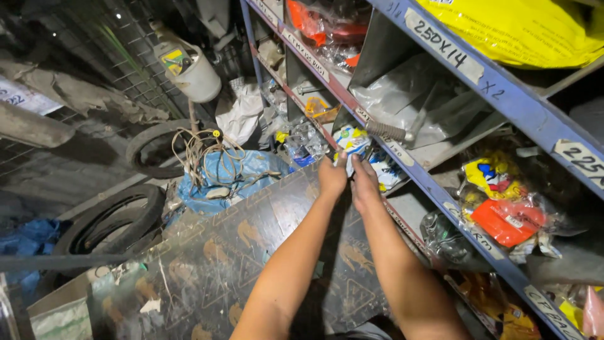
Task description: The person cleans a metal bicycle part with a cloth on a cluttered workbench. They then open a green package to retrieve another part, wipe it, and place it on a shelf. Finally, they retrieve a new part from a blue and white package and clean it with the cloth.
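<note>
Both of your hands are closed together on the same small packet: your left hand [331, 178] pinches its near left corner, and your right hand [363, 184] grips its lower edge just beside, fingers curled over the plastic. That blue, white and yellow packet [352, 142] sits directly above your fingertips, half inside a low compartment of the blue metal shelf rack [440, 189], so it lies at the far end of your grip, just beyond your knuckles. More blue and white wrapping [385, 169] spills from the same compartment to the right of your right hand. Above it a ribbed metal bar [389, 131] pokes out of a bin lined with grey plastic sheet [415, 101]. Further right along the rack you have a red and yellow bag [503, 217]. Beneath your forearms lies a dark printed board [239, 252]. To the left, well apart from your hands, are a tangle of cable [207, 154] on blue plastic, two tyres [113, 217], and a white jug [192, 72].
</note>
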